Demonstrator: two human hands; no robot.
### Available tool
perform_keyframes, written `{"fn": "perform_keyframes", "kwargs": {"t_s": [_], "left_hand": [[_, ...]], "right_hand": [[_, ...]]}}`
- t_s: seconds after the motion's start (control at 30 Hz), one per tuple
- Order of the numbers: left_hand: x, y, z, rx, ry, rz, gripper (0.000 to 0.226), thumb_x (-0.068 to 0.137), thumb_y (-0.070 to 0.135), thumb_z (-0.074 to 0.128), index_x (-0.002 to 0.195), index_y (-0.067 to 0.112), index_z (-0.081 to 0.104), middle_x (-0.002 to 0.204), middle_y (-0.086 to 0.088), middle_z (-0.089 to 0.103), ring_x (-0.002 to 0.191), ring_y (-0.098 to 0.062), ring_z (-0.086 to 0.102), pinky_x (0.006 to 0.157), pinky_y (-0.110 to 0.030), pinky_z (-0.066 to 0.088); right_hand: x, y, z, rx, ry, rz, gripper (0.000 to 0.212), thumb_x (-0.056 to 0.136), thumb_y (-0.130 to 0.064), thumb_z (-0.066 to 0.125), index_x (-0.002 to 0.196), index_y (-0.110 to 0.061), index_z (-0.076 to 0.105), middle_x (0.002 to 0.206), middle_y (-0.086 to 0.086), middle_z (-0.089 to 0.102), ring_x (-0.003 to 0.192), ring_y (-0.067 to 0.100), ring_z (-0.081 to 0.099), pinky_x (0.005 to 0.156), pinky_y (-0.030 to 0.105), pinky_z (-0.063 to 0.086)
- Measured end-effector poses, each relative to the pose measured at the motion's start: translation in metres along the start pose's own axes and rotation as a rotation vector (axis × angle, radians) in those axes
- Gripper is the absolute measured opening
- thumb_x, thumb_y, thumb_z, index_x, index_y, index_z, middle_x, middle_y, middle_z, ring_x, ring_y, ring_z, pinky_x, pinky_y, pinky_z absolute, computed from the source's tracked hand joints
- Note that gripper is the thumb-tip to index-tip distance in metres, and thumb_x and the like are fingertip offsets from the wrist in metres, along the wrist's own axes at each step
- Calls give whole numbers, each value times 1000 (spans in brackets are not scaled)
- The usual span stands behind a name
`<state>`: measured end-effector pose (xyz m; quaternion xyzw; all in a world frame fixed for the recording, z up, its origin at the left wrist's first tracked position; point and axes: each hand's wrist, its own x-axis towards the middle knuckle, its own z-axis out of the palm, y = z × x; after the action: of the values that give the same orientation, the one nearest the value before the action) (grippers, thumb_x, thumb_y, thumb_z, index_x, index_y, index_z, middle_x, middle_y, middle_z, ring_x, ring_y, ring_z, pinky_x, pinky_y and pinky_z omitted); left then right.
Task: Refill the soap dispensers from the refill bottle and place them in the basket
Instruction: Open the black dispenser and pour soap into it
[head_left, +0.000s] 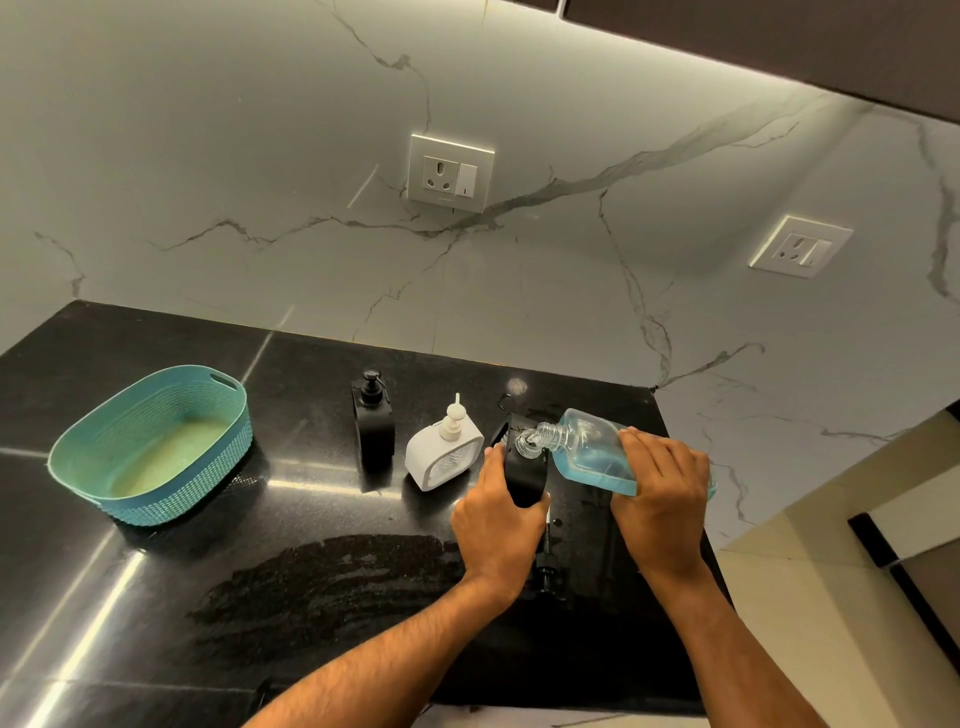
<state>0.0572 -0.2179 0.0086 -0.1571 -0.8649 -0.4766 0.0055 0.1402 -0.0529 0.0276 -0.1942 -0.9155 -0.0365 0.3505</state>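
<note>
A home kitchen: black granite counter, marble backsplash, wall sockets.

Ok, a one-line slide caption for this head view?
Right hand tilts the refill bottle of blue soap into the open black dispenser held by the left hand; basket waits empty.

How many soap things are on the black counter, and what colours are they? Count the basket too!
Black soap dispensers: 2, one standing, one held by the left hand
White soap dispenser: 1
Clear refill bottle with blue soap: 1
Teal basket: 1
Loose black pump: 1
Total: 6
</note>
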Motion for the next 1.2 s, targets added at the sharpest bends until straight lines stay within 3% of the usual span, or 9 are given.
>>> {"fn": "perform_keyframes", "kwargs": {"t_s": [1.2], "left_hand": [[-4,3,-3,-35,20,13,76,77,39,86,144,16,57,107,0,77,94,-18,75,84,-33,61]], "right_hand": [[0,-1,-6,-10,1,-14,72,62,-15,97,126,-2,68,121,14,72,112,32,65,93,48,51]]}}
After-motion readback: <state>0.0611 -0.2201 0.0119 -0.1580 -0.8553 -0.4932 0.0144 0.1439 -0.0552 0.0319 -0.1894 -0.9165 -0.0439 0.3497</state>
